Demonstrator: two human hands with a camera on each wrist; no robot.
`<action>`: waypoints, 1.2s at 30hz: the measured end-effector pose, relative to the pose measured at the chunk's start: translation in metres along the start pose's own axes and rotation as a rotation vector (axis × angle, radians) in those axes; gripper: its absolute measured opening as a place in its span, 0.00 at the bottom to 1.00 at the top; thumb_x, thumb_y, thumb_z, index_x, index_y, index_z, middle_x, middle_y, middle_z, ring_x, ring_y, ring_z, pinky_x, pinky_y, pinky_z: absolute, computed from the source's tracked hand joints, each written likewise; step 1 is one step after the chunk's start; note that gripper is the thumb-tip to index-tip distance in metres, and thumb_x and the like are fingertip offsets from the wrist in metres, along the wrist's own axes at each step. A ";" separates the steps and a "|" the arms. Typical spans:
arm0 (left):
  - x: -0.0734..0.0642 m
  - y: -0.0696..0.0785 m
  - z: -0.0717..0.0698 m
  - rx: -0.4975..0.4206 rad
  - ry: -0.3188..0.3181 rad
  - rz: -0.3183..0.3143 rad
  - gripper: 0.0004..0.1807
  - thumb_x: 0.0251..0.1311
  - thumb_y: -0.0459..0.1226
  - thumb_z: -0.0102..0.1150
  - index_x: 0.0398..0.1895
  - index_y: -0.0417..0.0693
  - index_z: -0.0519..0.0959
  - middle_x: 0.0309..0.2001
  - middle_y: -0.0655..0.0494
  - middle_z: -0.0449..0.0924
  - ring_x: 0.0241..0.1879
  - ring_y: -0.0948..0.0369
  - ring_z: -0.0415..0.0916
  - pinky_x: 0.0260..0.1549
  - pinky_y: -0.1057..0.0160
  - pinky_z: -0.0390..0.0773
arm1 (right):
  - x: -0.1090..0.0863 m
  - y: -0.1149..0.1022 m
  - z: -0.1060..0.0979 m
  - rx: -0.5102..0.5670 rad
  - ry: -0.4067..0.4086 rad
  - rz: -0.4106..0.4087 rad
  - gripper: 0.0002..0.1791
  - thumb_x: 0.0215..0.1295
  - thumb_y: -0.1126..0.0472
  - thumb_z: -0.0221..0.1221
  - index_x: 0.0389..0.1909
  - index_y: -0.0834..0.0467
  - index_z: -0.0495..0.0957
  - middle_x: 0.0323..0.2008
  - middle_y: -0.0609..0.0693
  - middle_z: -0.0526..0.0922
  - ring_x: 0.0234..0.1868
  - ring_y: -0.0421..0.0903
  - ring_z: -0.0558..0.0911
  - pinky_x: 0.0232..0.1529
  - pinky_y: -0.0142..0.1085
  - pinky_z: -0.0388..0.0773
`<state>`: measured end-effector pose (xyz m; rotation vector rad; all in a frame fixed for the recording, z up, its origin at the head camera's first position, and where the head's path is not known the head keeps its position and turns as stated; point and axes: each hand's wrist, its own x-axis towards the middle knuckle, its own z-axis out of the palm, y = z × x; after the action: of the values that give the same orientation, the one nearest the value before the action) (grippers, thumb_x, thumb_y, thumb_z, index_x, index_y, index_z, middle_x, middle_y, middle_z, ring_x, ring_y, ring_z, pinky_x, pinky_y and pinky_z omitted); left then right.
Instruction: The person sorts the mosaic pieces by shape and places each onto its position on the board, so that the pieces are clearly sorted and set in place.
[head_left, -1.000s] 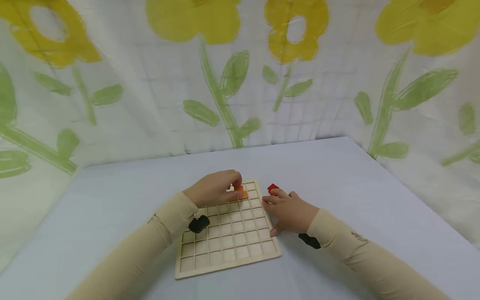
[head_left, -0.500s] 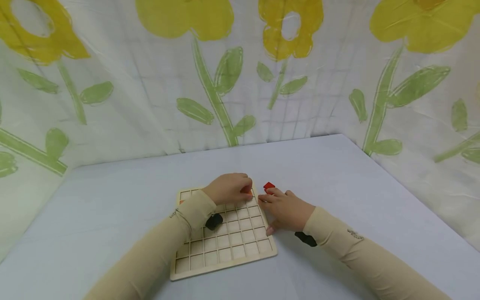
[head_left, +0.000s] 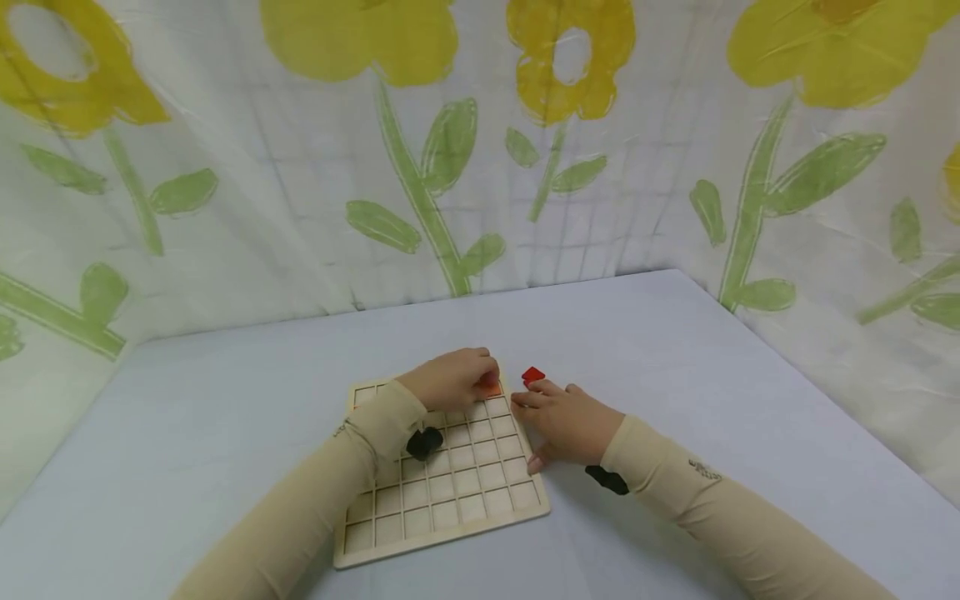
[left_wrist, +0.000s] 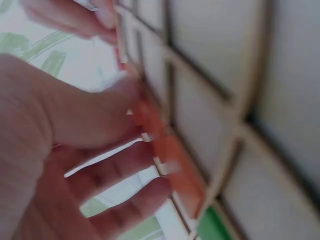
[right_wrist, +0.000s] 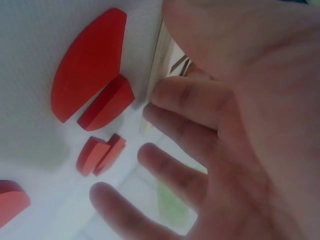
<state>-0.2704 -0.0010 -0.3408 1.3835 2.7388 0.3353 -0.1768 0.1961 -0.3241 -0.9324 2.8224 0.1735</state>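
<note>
Item: my left hand, bent over the far right part of the board, thumb and fingers pinching a flat bright orange tile at the board's surface.
Item: a second flat orange tile, beside the first and at my other left fingertips (where one ends and the next begins is blurred).
Item: a flat green tile, next along the same row, only partly in view.
Item: the square pale wooden board with a raised grid, under my left hand; its rows of cells run back from that hand toward me, to the near edge, well apart from my fingers.
Item: my right hand, holding nothing, fingers loosely extended and spread, fingertips and thumb at the board's right edge.
Items: a large red curved-sided piece and a smaller red curved-sided piece, on the table just beside my right fingers, apart from the board's edge; more red pieces lie near them.
Item: the white tabletop, spreading beyond both hands; its right edge stands well apart from my right hand.
</note>
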 end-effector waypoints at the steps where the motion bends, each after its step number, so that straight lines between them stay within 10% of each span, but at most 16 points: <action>1: 0.000 -0.001 -0.001 -0.007 -0.007 0.002 0.01 0.62 0.34 0.60 0.36 0.46 0.79 0.34 0.57 0.74 0.34 0.61 0.72 0.39 0.63 0.75 | 0.000 0.000 0.000 -0.005 -0.002 0.001 0.45 0.52 0.37 0.63 0.67 0.59 0.67 0.67 0.53 0.68 0.70 0.56 0.61 0.55 0.56 0.70; 21: -0.008 0.003 -0.007 -0.080 -0.011 -0.010 0.08 0.65 0.42 0.58 0.40 0.49 0.80 0.42 0.54 0.76 0.39 0.60 0.74 0.42 0.61 0.75 | 0.002 0.001 0.001 0.027 -0.006 0.015 0.46 0.50 0.38 0.65 0.68 0.58 0.66 0.68 0.52 0.68 0.70 0.53 0.62 0.56 0.55 0.70; 28: -0.091 -0.005 -0.025 -0.143 0.002 -0.136 0.33 0.64 0.54 0.56 0.67 0.48 0.65 0.63 0.46 0.64 0.61 0.49 0.65 0.56 0.46 0.70 | 0.002 -0.003 -0.001 0.040 -0.043 0.062 0.47 0.50 0.38 0.65 0.69 0.56 0.65 0.69 0.49 0.66 0.72 0.51 0.59 0.61 0.56 0.66; 36: -0.179 -0.022 -0.015 -0.093 0.091 -0.365 0.44 0.59 0.64 0.53 0.72 0.50 0.57 0.68 0.44 0.59 0.66 0.42 0.58 0.53 0.32 0.62 | -0.003 -0.001 -0.002 0.083 -0.012 -0.003 0.45 0.54 0.40 0.64 0.68 0.60 0.65 0.69 0.53 0.66 0.71 0.55 0.60 0.60 0.59 0.65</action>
<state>-0.1832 -0.1599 -0.3402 0.8412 2.9271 0.5024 -0.1743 0.1970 -0.3219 -0.9143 2.7940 0.0608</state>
